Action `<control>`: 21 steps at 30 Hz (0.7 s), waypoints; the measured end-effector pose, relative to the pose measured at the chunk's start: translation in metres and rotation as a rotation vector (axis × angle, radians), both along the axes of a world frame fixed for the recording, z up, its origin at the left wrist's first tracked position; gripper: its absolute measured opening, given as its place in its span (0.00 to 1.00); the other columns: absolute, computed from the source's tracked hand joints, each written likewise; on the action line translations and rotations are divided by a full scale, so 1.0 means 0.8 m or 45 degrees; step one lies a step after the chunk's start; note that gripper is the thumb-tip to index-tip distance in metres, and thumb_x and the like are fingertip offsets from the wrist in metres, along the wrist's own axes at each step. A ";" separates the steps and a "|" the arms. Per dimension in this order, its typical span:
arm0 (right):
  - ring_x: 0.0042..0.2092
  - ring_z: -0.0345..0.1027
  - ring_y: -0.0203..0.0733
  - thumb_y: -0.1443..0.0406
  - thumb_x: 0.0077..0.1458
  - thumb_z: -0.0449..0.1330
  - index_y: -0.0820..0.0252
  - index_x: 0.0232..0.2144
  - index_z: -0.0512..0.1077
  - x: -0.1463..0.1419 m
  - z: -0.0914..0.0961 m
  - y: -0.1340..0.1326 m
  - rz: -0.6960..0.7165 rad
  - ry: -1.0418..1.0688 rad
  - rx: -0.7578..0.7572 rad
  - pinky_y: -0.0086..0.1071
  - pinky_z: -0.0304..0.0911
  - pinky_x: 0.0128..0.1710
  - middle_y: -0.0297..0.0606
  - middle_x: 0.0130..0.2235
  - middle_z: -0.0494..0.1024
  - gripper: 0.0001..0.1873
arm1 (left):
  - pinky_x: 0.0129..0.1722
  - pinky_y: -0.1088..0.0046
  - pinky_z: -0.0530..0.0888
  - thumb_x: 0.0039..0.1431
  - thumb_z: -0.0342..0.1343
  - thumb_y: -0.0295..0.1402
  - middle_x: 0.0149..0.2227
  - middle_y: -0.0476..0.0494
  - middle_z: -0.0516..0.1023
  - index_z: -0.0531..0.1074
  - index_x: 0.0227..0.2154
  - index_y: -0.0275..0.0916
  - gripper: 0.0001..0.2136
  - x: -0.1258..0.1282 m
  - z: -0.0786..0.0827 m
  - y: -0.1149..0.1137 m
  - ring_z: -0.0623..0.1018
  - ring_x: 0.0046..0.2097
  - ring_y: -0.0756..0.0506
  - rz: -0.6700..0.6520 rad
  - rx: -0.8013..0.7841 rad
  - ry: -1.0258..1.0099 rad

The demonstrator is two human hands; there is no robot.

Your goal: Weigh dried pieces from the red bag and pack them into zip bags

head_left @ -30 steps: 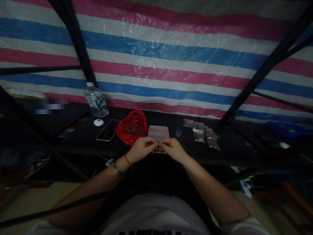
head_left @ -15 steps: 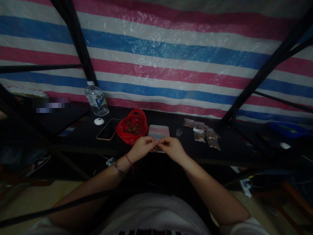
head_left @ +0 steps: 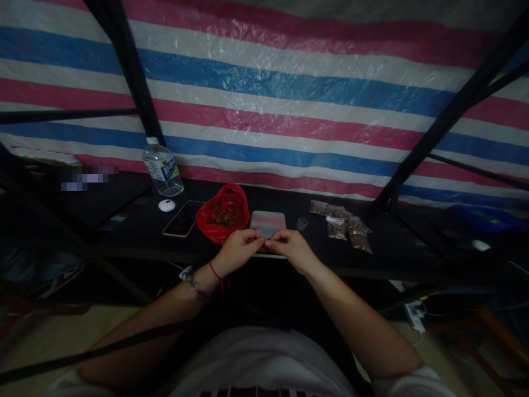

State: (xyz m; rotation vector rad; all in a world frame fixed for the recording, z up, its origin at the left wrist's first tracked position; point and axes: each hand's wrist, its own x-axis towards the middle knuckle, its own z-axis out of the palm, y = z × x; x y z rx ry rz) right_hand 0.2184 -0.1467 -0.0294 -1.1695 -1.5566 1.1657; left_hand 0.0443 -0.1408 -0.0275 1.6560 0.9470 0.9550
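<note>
My left hand (head_left: pixel 239 251) and my right hand (head_left: pixel 291 248) meet fingertip to fingertip at the near edge of the black table (head_left: pixel 140 234), both pinched on something small between them that I cannot make out. Just behind the hands lies a pale flat tray (head_left: pixel 268 221). A red plastic bag (head_left: pixel 223 214) holding brownish bits sits to the left of the tray. A small clear cup (head_left: pixel 302 223) stands to its right. Several small filled clear packets (head_left: pixel 345 225) lie further right.
A water bottle (head_left: pixel 162 168), a white round object (head_left: pixel 167 205) and a phone (head_left: pixel 181 219) lie at the left of the table. A striped tarp (head_left: pixel 289 99) hangs behind, crossed by black frame bars (head_left: pixel 128 71). A blue item (head_left: pixel 487 218) lies at far right.
Both hands stay pinched together and have shifted only slightly along the table's near edge.
</note>
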 end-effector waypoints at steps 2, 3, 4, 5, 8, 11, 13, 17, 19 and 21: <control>0.23 0.61 0.31 0.54 0.44 0.65 0.64 0.22 0.72 0.002 0.001 0.000 0.060 0.086 -0.036 0.26 0.55 0.24 0.32 0.20 0.71 0.17 | 0.35 0.72 0.74 0.55 0.54 0.39 0.29 0.44 0.79 0.74 0.30 0.34 0.12 0.000 -0.001 0.000 0.78 0.33 0.46 -0.032 -0.006 -0.006; 0.23 0.61 0.31 0.54 0.45 0.64 0.64 0.22 0.71 0.003 0.001 0.000 0.083 0.109 -0.050 0.25 0.54 0.24 0.31 0.20 0.70 0.17 | 0.36 0.72 0.74 0.56 0.54 0.39 0.30 0.44 0.79 0.75 0.30 0.34 0.12 -0.001 -0.001 0.000 0.79 0.34 0.46 -0.044 0.016 0.011; 0.23 0.61 0.31 0.54 0.45 0.64 0.64 0.22 0.71 0.004 0.000 0.001 0.100 0.119 -0.060 0.25 0.54 0.24 0.31 0.20 0.70 0.18 | 0.35 0.73 0.74 0.57 0.53 0.38 0.30 0.44 0.79 0.75 0.31 0.35 0.12 -0.001 -0.001 0.000 0.78 0.34 0.46 -0.047 0.059 0.051; 0.23 0.61 0.31 0.54 0.45 0.64 0.64 0.22 0.71 0.005 -0.001 0.001 0.114 0.115 -0.066 0.25 0.54 0.24 0.32 0.21 0.71 0.17 | 0.35 0.73 0.73 0.57 0.52 0.37 0.30 0.44 0.78 0.75 0.31 0.35 0.11 -0.002 -0.001 0.000 0.78 0.33 0.47 -0.043 0.121 0.108; 0.25 0.63 0.31 0.56 0.47 0.63 0.64 0.24 0.72 0.008 -0.003 0.005 0.155 0.039 -0.040 0.25 0.56 0.25 0.33 0.23 0.73 0.15 | 0.35 0.75 0.71 0.59 0.50 0.35 0.30 0.45 0.78 0.76 0.31 0.37 0.11 -0.005 0.003 0.000 0.76 0.33 0.48 -0.036 0.344 0.324; 0.25 0.63 0.32 0.59 0.48 0.61 0.64 0.24 0.74 0.013 -0.003 0.007 0.165 -0.121 0.043 0.25 0.57 0.26 0.33 0.24 0.74 0.11 | 0.37 0.75 0.70 0.60 0.48 0.32 0.32 0.45 0.77 0.75 0.30 0.38 0.11 -0.006 0.005 -0.001 0.76 0.35 0.48 -0.064 0.464 0.418; 0.26 0.64 0.32 0.61 0.48 0.61 0.63 0.24 0.74 0.015 -0.002 0.008 0.166 -0.215 0.100 0.25 0.57 0.26 0.33 0.24 0.74 0.10 | 0.36 0.75 0.69 0.60 0.48 0.33 0.31 0.45 0.77 0.75 0.29 0.37 0.11 -0.005 0.005 -0.001 0.75 0.34 0.48 -0.068 0.464 0.412; 0.27 0.65 0.33 0.62 0.47 0.61 0.63 0.24 0.75 0.016 -0.001 0.005 0.188 -0.302 0.174 0.26 0.59 0.28 0.34 0.25 0.75 0.08 | 0.32 0.77 0.69 0.59 0.51 0.37 0.29 0.46 0.77 0.75 0.28 0.36 0.12 -0.002 -0.004 -0.001 0.75 0.31 0.49 -0.024 0.360 0.329; 0.27 0.65 0.33 0.62 0.48 0.61 0.63 0.25 0.75 0.014 0.000 0.003 0.187 -0.327 0.204 0.27 0.59 0.28 0.34 0.25 0.75 0.08 | 0.30 0.77 0.69 0.58 0.53 0.39 0.28 0.46 0.77 0.76 0.29 0.35 0.13 -0.002 -0.008 -0.001 0.75 0.30 0.49 -0.008 0.299 0.287; 0.27 0.65 0.34 0.63 0.48 0.61 0.63 0.25 0.75 0.013 0.002 0.002 0.189 -0.340 0.222 0.27 0.59 0.28 0.34 0.25 0.75 0.08 | 0.30 0.77 0.69 0.58 0.53 0.40 0.29 0.45 0.77 0.76 0.28 0.35 0.13 -0.002 -0.009 0.001 0.75 0.31 0.48 -0.021 0.266 0.247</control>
